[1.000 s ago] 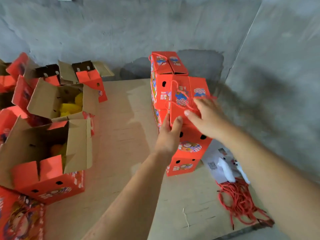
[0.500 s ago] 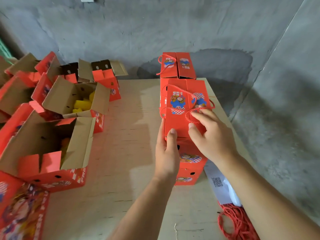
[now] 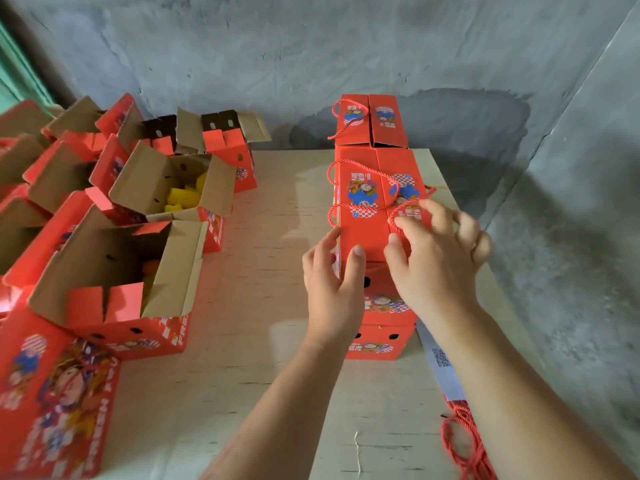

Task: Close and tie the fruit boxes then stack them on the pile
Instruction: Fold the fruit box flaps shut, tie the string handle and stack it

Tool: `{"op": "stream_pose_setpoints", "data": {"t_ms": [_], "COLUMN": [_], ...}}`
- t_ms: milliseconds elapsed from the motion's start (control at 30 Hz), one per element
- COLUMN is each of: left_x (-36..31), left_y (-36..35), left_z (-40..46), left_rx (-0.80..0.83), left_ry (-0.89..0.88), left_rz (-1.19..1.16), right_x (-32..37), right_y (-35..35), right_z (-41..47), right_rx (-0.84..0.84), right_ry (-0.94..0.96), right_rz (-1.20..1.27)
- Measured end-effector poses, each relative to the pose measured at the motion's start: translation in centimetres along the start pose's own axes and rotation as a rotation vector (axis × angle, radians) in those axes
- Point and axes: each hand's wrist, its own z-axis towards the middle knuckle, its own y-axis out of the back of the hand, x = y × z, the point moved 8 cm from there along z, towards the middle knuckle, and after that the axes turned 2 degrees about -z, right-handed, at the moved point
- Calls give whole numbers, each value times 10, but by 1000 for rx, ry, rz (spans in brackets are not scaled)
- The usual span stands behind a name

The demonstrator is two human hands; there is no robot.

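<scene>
A closed red fruit box (image 3: pixel 367 206) with a red cord handle (image 3: pixel 363 169) lies on top of the near stack of the pile (image 3: pixel 384 341), at the table's right. Behind it stands a second stack of closed boxes (image 3: pixel 369 119). My left hand (image 3: pixel 332 285) touches the top box's near left corner, thumb on its top and fingers along its side. Over the box's near right part, my right hand (image 3: pixel 436 261) has its fingers spread, and its index finger touches a cord loop (image 3: pixel 401 209).
Several open boxes (image 3: pixel 114 271) with yellow-netted fruit (image 3: pixel 183 199) crowd the left of the wooden table (image 3: pixel 263 341). A closed box (image 3: pixel 52 403) lies at the near left. A bundle of red cords (image 3: pixel 464 445) and white paper (image 3: pixel 445 375) lie near right. Concrete walls stand behind and to the right.
The top box has come down level onto the near stack. My right hand's fingers have loosened and spread, and my left hand has slid to the box's near corner.
</scene>
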Motion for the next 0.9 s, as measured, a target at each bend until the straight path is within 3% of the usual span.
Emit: {"op": "stream_pose_setpoints", "data": {"t_ms": [133, 300, 367, 433, 567, 633, 800, 900], "left_x": [-14, -11, 0, 17, 53, 64, 111, 128], "left_y": [29, 106, 153, 205, 299, 339, 408, 421], "left_z": [1, 12, 19, 29, 55, 68, 80, 83], "left_rx": [35, 38, 16, -12, -18, -22, 33, 52], "left_ry": [-94, -81, -58, -15, 62, 44, 233, 186], "left_rz": [-13, -60, -32, 36, 306, 517, 849, 897], "right_x": [38, 86, 126, 184, 308, 345, 396, 406], "right_y": [8, -14, -28, -57, -156, -192, -243, -269], "right_z": [-27, -75, -98, -118, -152, -159, -167, -174], "right_rx": [-149, -192, -180, -6, 575, 742, 901, 884], "right_ry": [-34, -275, -267, -147, 177, 186, 79, -12], "right_rz": [85, 383, 442, 431, 261, 279, 441, 407]}}
